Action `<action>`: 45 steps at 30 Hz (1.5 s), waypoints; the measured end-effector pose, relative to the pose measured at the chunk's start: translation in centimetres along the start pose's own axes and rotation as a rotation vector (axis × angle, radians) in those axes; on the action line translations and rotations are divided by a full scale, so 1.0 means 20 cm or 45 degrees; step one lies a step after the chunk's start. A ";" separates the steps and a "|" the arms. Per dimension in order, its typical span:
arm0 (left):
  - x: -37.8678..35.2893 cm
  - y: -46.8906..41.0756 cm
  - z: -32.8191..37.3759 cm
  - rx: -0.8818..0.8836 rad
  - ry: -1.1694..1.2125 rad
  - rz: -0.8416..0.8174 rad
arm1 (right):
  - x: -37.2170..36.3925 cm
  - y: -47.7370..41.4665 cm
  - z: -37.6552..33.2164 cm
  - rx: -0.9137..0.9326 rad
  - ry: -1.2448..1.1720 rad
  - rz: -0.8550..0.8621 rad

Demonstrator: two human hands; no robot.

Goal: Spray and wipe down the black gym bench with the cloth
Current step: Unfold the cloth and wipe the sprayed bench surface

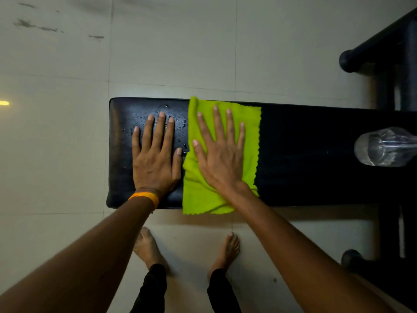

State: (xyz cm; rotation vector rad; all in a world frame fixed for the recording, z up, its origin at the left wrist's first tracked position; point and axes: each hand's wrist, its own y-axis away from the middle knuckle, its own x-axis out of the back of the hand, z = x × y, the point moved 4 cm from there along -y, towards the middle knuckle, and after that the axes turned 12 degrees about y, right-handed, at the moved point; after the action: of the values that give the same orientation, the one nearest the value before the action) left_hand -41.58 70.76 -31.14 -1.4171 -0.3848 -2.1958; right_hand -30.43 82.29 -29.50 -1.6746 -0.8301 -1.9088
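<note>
- My right hand (222, 154) lies flat on the green cloth (248, 136), fingers spread wide apart. It presses down and is not closed around anything.
- My left hand (155, 154) lies flat too, fingers apart, right on the bare black worktop (316, 154). It holds nothing.
- The cloth is spread across the worktop from the far edge to the near edge. A little bit of it hangs over the near edge, close to my feet.
- The worktop is long, and its long way runs from my left to my right.
- The wet drops (180, 125) sit on the left end, around my left hand and just beside the cloth's left edge.
- So the wet part lies to the left of my cloth hand. I think the next wipe should slide left, along the long way.
- My left hand sits right in that path, touching the cloth's edge or almost. I guess it has to lift away first.
- A clear bottle (383, 146) rests far off on the right end. I cannot tell if it is the sprayer.
- The right part looks dark and dry to me, but it is hard to see.
</note>
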 end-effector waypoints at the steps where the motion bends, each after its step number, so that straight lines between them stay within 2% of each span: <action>1: 0.00 -0.01 0.00 0.001 0.004 0.000 | 0.00 0.03 -0.02 0.106 -0.020 -0.017; 4: 0.01 -0.02 0.00 0.007 0.036 -0.013 | 0.04 0.01 0.08 0.249 -0.236 -0.010; 6: 0.01 -0.01 0.00 0.003 0.053 -0.026 | 0.08 0.00 0.24 0.108 -0.392 0.112; 8: 0.03 -0.01 0.01 0.010 0.085 -0.035 | 0.07 0.04 0.47 -0.179 -0.380 0.215; 10: 0.06 -0.01 0.05 0.094 0.180 -0.003 | 0.02 0.12 0.62 -0.377 -0.313 0.158; 12: 0.07 -0.02 0.18 0.170 0.281 0.049 | -0.04 0.17 0.63 -0.382 -0.185 0.076; 13: 0.05 -0.03 0.29 0.134 0.300 0.047 | -0.06 0.18 0.60 -0.378 -0.140 0.062; 15: -0.04 -0.04 0.50 0.000 0.286 -0.018 | -0.06 0.17 0.55 -0.414 -0.106 0.059; 18: -0.19 -0.10 0.60 0.009 0.128 -0.146 | -0.08 0.17 0.55 -0.440 -0.115 0.075; 23: -0.16 -0.09 0.47 -0.112 0.012 -0.203 | -0.09 0.18 0.56 -0.381 -0.138 0.084; 26: -0.06 0.14 0.30 -0.021 -0.025 -0.197 | -0.07 0.18 0.47 -0.372 -0.125 0.032; 28: 0.00 0.20 0.18 -0.023 -0.051 -0.216 | -0.05 0.18 0.38 -0.277 -0.091 0.017; 30: 0.04 0.08 0.07 -0.047 -0.086 -0.200 | -0.05 0.17 0.32 -0.206 -0.042 0.022; 33: 0.07 -0.16 -0.03 0.046 -0.069 -0.177 | -0.06 0.14 0.31 -0.228 -0.013 0.042; 35: 0.06 -0.12 -0.03 0.062 -0.055 -0.194 | -0.08 0.16 0.32 -0.227 -0.002 0.049; 39: 0.10 0.14 -0.04 -0.061 -0.101 -0.281 | -0.08 0.18 0.31 -0.226 0.007 0.041; 42: 0.14 0.02 -0.13 -0.109 -0.095 -0.337 | -0.07 0.16 0.31 -0.240 0.023 0.037; 45: 0.14 -0.17 -0.09 0.065 -0.108 -0.327 | -0.07 0.16 0.31 -0.241 0.033 0.046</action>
State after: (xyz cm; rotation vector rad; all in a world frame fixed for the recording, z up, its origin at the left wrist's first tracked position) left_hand -45.77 72.09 -29.29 -1.5078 -0.6820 -2.3103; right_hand -23.68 84.37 -30.06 -1.7562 -0.6212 -2.0338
